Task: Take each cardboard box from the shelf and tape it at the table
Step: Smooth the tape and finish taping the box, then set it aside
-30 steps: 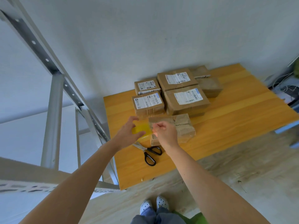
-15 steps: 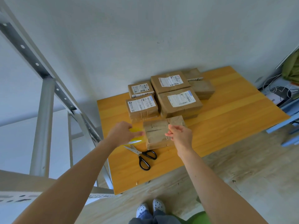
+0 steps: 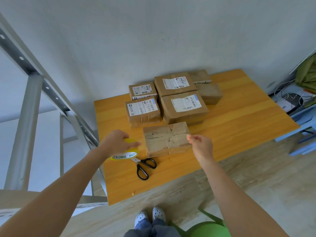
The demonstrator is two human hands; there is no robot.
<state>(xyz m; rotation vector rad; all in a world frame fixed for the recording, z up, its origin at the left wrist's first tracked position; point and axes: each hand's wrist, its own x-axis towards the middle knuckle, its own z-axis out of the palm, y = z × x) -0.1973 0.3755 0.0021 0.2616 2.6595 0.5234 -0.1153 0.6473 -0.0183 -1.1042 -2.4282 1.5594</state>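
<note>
1. Shelf frame (image 3: 32,103): grey metal, far left, beside the table's left edge.
2. Left hand (image 3: 116,142): fingers curled round a yellow tape roll (image 3: 125,155), just left of the cardboard box.
3. Scissors (image 3: 144,165): black handles, flat on the table (image 3: 239,120), near the front edge, just beside the roll.
4. Cardboard box (image 3: 166,139): flat on the table, between the two hands, old tape across its top.
5. Parcels (image 3: 184,106): a labelled group just behind the box, by the wall.
6. Right hand (image 3: 201,146): thumb and forefinger pinched together at the box's right edge; what they hold cannot be told.
</note>
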